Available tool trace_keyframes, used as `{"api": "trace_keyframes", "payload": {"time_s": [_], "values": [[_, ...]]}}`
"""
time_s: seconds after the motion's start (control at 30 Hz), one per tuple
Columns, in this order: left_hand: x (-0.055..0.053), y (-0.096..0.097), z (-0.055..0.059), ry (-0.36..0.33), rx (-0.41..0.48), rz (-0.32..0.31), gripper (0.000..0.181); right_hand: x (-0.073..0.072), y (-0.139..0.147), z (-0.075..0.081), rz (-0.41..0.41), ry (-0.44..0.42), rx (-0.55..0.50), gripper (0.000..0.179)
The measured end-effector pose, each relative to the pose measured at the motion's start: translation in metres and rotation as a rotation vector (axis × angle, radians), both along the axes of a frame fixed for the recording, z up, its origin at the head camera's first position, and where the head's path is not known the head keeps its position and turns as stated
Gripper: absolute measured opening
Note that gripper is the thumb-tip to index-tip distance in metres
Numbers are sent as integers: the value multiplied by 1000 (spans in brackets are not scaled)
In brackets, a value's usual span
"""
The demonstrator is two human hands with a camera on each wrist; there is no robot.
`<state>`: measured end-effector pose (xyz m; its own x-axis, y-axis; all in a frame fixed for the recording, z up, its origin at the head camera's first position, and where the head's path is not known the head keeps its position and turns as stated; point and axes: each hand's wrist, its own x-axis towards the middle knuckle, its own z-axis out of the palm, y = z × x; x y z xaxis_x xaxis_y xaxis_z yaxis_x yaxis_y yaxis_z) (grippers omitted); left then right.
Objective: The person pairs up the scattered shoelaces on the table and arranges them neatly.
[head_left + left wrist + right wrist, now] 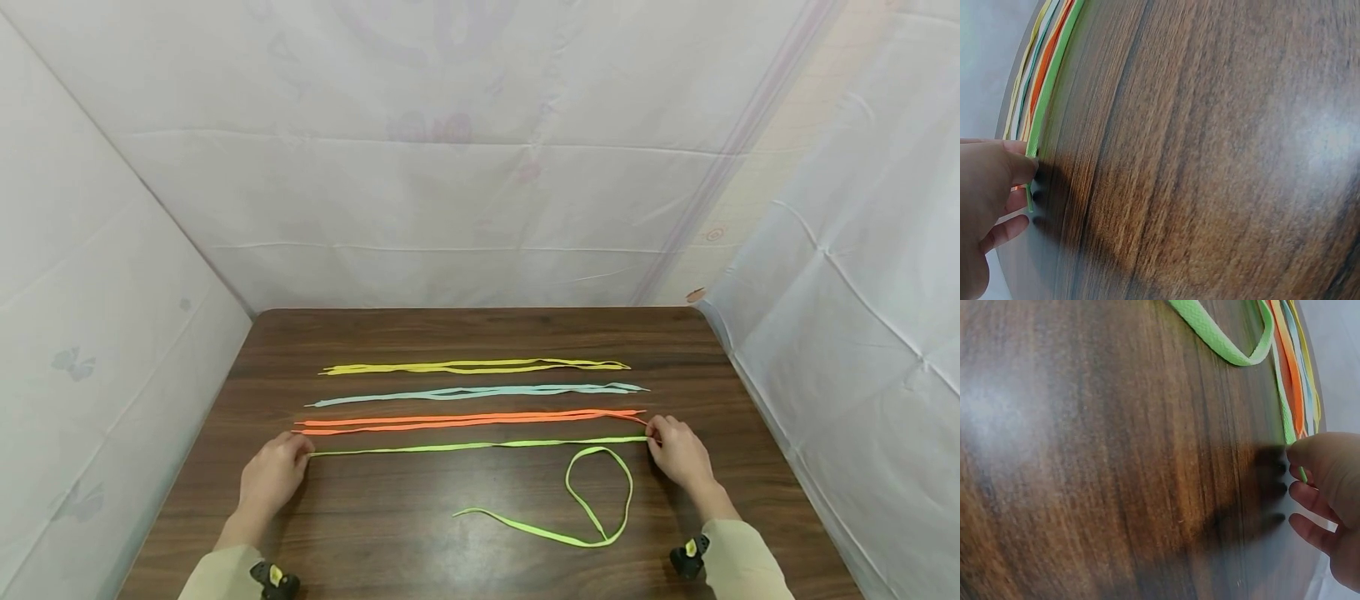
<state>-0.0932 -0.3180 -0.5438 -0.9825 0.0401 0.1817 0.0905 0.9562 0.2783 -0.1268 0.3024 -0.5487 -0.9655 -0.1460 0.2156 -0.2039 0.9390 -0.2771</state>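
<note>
A flat green shoelace (480, 446) is stretched straight across the table below the orange laces. Its left end is pinched between thumb and finger of my left hand (274, 473), and the tip pokes out below the fingers in the left wrist view. My right hand (681, 454) pinches the other end, beside the tips of the orange laces (480, 418). A second green shoelace (555, 533) lies loose nearer me, curled into a loop on its right side. In the right wrist view, the stretched green lace (1285, 412) runs up from the thumb.
Light blue laces (480, 392) and yellow laces (480, 367) lie in rows farther back on the brown wooden table (360, 542). White sheeting (450, 208) rises behind the table and along both sides.
</note>
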Motion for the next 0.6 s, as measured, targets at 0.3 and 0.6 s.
{"api": "trace_keyframes", "payload": {"time_s": [0.3,0.6], "values": [[2,2,2,3,10,-2,11,0,0,-1,7,38,23,16],[4,0,6,-31,8,16,12,3,1,0,17,29,27,16]]}}
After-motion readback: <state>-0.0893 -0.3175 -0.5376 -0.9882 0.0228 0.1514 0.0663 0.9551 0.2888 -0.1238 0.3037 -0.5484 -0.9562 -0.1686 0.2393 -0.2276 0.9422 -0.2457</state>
